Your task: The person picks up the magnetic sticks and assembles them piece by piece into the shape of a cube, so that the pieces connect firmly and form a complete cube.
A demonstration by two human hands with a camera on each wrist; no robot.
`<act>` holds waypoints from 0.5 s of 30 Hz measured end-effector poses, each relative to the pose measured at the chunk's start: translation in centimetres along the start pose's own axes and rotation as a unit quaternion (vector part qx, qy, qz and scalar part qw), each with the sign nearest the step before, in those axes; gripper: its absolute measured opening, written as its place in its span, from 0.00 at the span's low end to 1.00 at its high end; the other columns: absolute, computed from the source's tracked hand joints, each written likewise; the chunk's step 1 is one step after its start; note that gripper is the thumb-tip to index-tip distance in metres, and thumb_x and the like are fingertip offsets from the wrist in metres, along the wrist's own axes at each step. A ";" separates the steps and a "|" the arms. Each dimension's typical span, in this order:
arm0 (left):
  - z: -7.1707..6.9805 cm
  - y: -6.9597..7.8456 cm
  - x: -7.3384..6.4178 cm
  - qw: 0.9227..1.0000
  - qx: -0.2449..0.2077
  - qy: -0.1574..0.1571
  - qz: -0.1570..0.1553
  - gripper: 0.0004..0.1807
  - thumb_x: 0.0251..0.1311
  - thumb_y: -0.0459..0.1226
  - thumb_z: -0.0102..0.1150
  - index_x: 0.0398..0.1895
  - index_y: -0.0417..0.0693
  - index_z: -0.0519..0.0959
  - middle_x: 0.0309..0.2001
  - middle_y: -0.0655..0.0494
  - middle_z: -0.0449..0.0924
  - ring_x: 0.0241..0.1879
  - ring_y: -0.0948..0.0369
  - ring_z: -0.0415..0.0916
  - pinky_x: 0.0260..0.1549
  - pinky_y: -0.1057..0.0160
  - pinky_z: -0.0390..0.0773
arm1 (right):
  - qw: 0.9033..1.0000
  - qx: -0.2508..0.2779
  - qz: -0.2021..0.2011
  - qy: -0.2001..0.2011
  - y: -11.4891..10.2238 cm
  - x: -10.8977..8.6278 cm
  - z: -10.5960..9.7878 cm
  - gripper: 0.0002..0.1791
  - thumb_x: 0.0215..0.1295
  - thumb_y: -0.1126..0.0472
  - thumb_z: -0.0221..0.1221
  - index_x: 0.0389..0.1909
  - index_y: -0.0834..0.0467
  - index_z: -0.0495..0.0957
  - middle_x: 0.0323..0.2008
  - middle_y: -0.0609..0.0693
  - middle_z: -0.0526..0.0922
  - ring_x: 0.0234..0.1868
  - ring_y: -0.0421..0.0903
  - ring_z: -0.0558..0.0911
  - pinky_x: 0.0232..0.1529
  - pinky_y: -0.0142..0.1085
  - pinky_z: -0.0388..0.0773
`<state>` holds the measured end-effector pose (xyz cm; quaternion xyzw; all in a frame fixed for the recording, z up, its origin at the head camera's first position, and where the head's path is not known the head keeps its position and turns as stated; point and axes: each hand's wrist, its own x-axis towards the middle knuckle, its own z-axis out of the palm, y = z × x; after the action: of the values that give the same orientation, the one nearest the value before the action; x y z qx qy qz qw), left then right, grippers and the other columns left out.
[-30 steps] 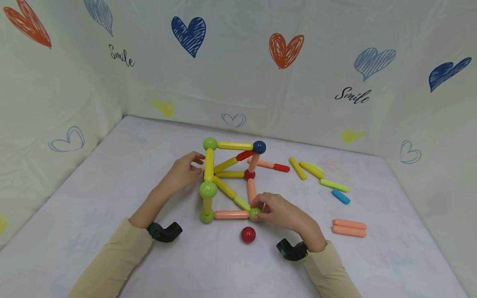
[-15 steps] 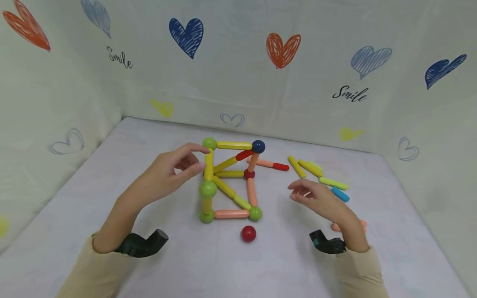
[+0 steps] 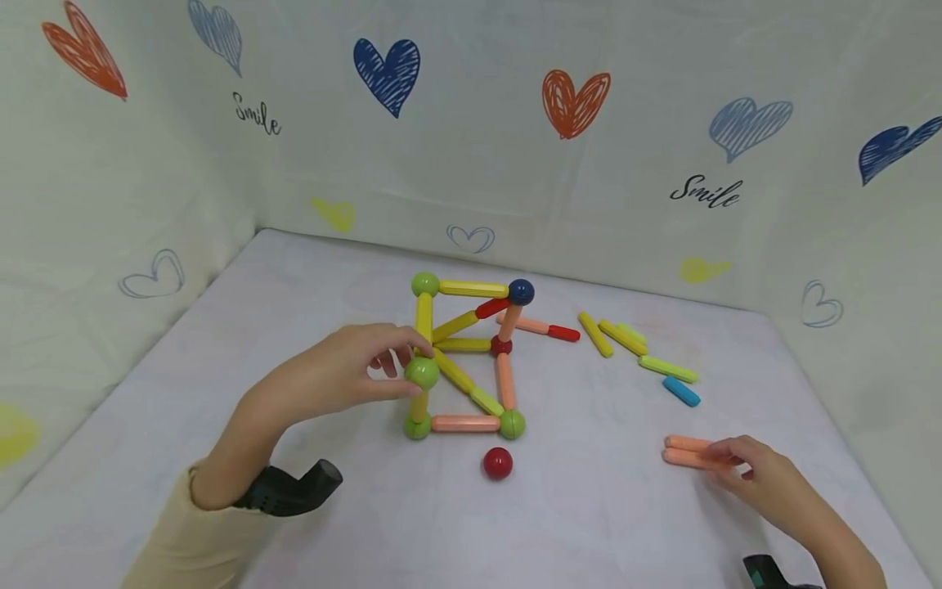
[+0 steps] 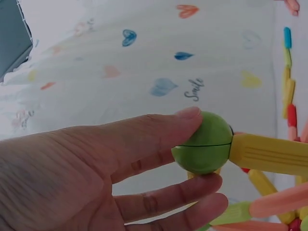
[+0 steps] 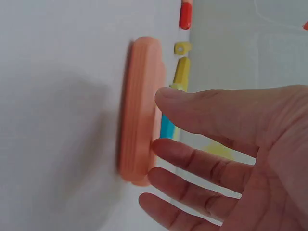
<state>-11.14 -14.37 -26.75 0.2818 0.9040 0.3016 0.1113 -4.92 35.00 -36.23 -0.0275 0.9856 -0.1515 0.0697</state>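
My left hand (image 3: pixel 334 372) pinches a green ball (image 3: pixel 422 374) between thumb and fingers at the front upper corner of a frame built of magnetic sticks and balls. In the left wrist view the green ball (image 4: pixel 204 156) is joined to a yellow stick (image 4: pixel 269 153). The frame also has a dark blue ball (image 3: pixel 521 292) at its top right and a pink stick (image 3: pixel 465 423) along its front base. My right hand (image 3: pixel 765 483) is over two loose pink sticks (image 3: pixel 679 457), which lie side by side. In the right wrist view its thumb and fingers are spread close to the pink sticks (image 5: pixel 142 110).
A loose red ball (image 3: pixel 498 463) lies in front of the frame. To its right rear are several yellow and lime sticks (image 3: pixel 594 334), a blue stick (image 3: pixel 681 391) and a red-tipped pink stick (image 3: pixel 563 334). A heart-printed cloth (image 3: pixel 478 164) rises behind the table.
My right hand has left the frame's front right green ball and moved right to the loose pink sticks. My left hand has come forward from the frame's left side to its front upper green ball.
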 end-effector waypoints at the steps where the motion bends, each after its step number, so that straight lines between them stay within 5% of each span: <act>1: 0.0 0.0 0.0 1.000 0.002 -0.001 0.001 0.22 0.52 0.44 0.66 0.50 0.54 0.75 0.38 0.63 0.77 0.39 0.63 0.72 0.34 0.66 0.75 | 1.000 -0.002 0.000 0.003 0.3 -0.1 0.2 0.14 0.51 0.63 0.66 0.40 0.60 0.78 0.39 0.52 0.79 0.34 0.39 0.75 0.31 0.32 0.76; 10: 0.0 -0.3 0.1 1.000 -0.002 0.004 0.026 0.18 0.52 0.42 0.66 0.46 0.51 0.76 0.37 0.62 0.78 0.36 0.65 0.73 0.37 0.64 0.75 | 0.999 -0.002 0.033 -0.014 1.6 0.3 0.6 0.19 0.50 0.64 0.67 0.44 0.63 0.77 0.40 0.57 0.74 0.38 0.50 0.74 0.32 0.36 0.74; 15: 0.0 -0.6 0.4 0.999 -0.009 0.005 0.033 0.17 0.52 0.41 0.66 0.46 0.51 0.76 0.37 0.62 0.78 0.36 0.65 0.74 0.40 0.61 0.76 | 0.995 -0.015 0.065 -0.073 1.8 1.1 0.7 0.21 0.55 0.60 0.64 0.48 0.66 0.75 0.39 0.58 0.72 0.36 0.49 0.72 0.35 0.40 0.73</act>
<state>-11.68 -14.54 -27.09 0.3085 0.8923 0.3143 0.0988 -5.98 36.46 -37.59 0.0243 0.9798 -0.1293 0.1509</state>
